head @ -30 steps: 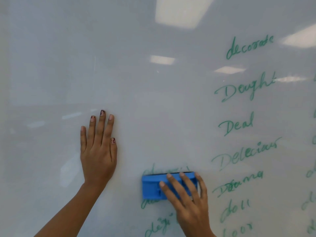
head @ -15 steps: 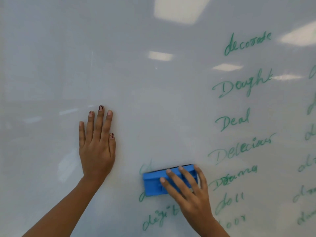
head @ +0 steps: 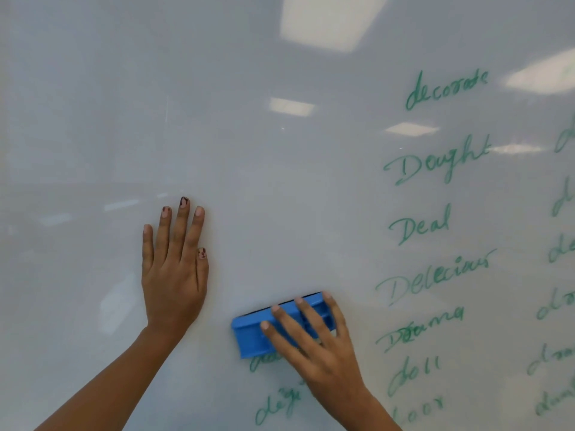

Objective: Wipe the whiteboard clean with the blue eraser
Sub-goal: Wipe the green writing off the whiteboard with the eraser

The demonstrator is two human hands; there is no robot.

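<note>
The blue eraser [head: 252, 334] lies against the whiteboard [head: 280, 188] at the lower middle, tilted with its right end higher. My right hand [head: 314, 346] holds it, fingers spread over its back with the tips at its upper edge; the thumb is hidden. Smeared green writing [head: 264, 362] shows just under the eraser. My left hand [head: 174, 275] rests flat on the bare board to the left, fingers straight and pointing up, apart from the eraser.
A column of green handwritten words [head: 435, 275] runs down the board right of the eraser, with a second column [head: 560, 250] at the right edge. More green words [head: 277, 402] sit below the eraser. Ceiling lights reflect in the board.
My right hand has tilted the eraser, right end up, and the faint word above it is wiped away. My left hand has stayed flat on the board.
</note>
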